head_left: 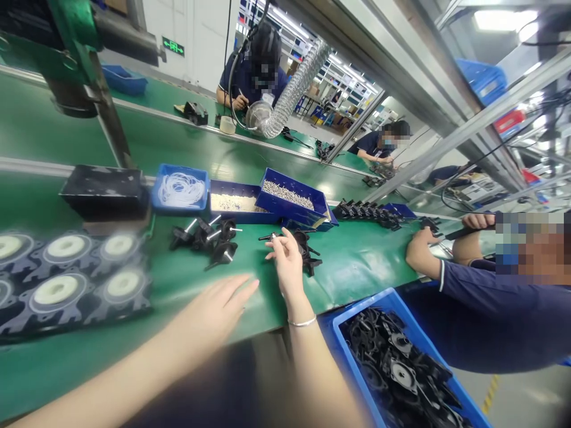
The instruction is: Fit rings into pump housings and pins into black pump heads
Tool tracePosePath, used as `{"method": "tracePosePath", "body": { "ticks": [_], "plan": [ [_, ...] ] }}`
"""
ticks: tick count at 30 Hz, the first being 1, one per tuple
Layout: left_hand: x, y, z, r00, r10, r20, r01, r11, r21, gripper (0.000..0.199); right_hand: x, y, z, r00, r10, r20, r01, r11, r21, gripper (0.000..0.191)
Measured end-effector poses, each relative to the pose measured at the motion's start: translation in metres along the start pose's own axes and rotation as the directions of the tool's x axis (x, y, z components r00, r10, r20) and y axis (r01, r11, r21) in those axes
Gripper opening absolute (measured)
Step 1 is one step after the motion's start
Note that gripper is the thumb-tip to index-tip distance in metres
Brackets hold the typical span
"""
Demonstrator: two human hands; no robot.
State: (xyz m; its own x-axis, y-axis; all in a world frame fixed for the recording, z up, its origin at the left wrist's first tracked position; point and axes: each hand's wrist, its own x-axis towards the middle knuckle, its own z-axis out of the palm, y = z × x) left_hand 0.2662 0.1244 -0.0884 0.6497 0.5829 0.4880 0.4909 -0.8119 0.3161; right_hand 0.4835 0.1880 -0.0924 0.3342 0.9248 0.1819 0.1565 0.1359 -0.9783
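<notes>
Over the green bench (357, 255) I see the left hand (218, 306), fingers extended, nothing visible in it; the right hand (288, 261) curls at a black part (264, 238), whether gripping I can't tell; the blue bin (288, 213) beyond probably sits for easy reach.

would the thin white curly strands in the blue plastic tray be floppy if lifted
The thin white strands are probably light, being slender, and bendy, given their loops. They may tangle when lifted, since they overlap.

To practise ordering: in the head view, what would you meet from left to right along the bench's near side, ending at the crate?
Black parts with white centres → left hand → right hand → blue crate.
</notes>
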Motion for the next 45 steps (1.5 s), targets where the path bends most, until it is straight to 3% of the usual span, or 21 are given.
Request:
{"method": "tracePosePath", "body": {
  "ticks": [4,6,8,13,17,20,24,30,34,38,45],
  "plan": [
    [-0.004,-0.007,0.01,0.991,-0.08,-0.108,0.073,0.995,-0.064,0.056,0.016,0.004,0.0,0.999,0.047,0.027,-0.049,0.996,0.077,0.032],
    [-0.005,-0.009,0.01,0.988,-0.115,-0.102,0.109,0.992,-0.067,0.06,0.006,-0.003,0.001,0.997,0.051,0.06,-0.057,0.992,0.11,0.03],
    [-0.002,-0.01,0.005,0.988,-0.14,-0.06,0.137,0.989,-0.054,0.064,-0.014,-0.015,0.002,0.98,0.101,0.171,-0.131,0.976,0.175,0.025],
    [0.008,-0.008,-0.009,0.987,-0.158,-0.006,0.156,0.981,-0.117,0.082,-0.064,-0.044,0.001,0.818,0.205,0.538,-0.432,0.836,0.338,0.016],
    [0.011,-0.01,-0.011,0.967,-0.217,0.136,0.246,0.934,-0.258,0.087,-0.078,-0.049,0.003,0.75,0.144,0.646,-0.504,0.758,0.415,0.015],
    [0.011,-0.011,-0.015,0.959,-0.233,0.161,0.272,0.915,-0.298,0.083,-0.08,-0.049,0.004,0.742,0.115,0.66,-0.505,0.743,0.439,0.015],
    [0.011,-0.01,-0.023,0.951,-0.219,0.216,0.271,0.93,-0.247,0.08,-0.081,-0.048,0.003,0.758,0.091,0.645,-0.45,0.789,0.418,0.012],
    [0.012,-0.008,-0.028,0.984,-0.103,0.149,0.105,0.994,-0.009,0.082,-0.084,-0.041,-0.006,0.846,0.126,0.518,-0.393,0.805,0.446,0.012],
    [0.01,-0.007,-0.025,0.994,-0.052,0.093,0.046,0.997,0.062,0.089,-0.087,-0.041,-0.012,0.885,0.119,0.449,-0.357,0.794,0.493,0.013],
    [0.008,-0.005,-0.02,0.994,-0.057,0.095,0.048,0.994,0.095,0.082,-0.091,-0.045,-0.01,0.874,0.122,0.471,-0.365,0.803,0.47,0.013],
    [0.01,0.0,-0.018,0.997,-0.045,0.066,0.03,0.977,0.213,0.059,-0.093,-0.047,-0.005,0.813,0.219,0.54,-0.436,0.843,0.315,0.009]
  ]
}}
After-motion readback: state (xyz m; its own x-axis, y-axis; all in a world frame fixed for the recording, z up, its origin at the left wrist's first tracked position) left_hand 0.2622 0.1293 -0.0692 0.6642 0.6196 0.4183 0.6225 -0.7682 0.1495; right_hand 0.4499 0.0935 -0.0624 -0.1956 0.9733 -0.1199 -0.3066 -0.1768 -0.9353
